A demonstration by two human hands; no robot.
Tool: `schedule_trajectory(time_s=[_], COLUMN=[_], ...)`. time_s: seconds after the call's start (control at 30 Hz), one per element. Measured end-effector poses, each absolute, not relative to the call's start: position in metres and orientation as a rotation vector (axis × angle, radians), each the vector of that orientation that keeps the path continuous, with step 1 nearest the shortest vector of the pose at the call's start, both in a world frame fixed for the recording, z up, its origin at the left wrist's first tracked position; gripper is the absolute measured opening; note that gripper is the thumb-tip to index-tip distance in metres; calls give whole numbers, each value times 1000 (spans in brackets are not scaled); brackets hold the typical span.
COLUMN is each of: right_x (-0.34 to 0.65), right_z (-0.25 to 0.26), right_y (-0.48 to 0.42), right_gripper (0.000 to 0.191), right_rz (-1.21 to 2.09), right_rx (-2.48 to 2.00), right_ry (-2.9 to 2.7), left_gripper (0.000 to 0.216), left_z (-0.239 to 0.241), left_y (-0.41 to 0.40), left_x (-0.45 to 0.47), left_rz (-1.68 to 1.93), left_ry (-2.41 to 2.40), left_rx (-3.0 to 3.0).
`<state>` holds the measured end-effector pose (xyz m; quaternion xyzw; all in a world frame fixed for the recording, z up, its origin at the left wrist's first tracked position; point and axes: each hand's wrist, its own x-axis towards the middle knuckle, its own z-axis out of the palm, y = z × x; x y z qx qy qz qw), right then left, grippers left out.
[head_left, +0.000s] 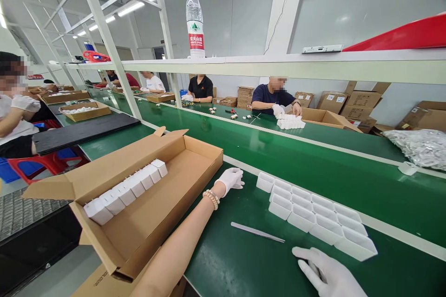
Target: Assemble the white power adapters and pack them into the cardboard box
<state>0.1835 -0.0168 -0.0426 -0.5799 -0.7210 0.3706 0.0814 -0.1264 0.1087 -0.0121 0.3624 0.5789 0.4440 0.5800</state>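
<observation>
My left hand (230, 181), in a white glove with a bead bracelet at the wrist, is over the green work surface beside the long cardboard box (163, 195). Its fingers are curled in, and whatever they may hold is hidden. At the lower right is my right hand (327, 273), also gloved, with thumb and fingers apart. Tweezers (258, 232) lie on the green surface between my hands. Several white open-topped plastic cups (324, 227) stand in rows just beyond my right hand. Inside the cardboard box, a row of white box-shaped pieces (127, 190) lines the far-left side.
A white-edged green conveyor (251, 141) runs past the cups. Across it, a co-worker (273, 95) handles white cups. Overhead, a shelf (244, 65) carries a water bottle (195, 23). Black boards (87, 132) lie at the left; a plastic bag (420, 146) rests at the right.
</observation>
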Motion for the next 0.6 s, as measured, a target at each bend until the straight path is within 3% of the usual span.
schedule_trajectory(time_s=[0.6], right_x=[183], right_z=[-45], right_y=[-17], right_gripper=[40], right_rz=[1066], right_rx=[-1718], right_ry=[-2171], left_gripper=[26], left_z=[3], left_y=[99], left_x=[-116], left_rz=[1055], left_ry=[1422], left_rx=[936])
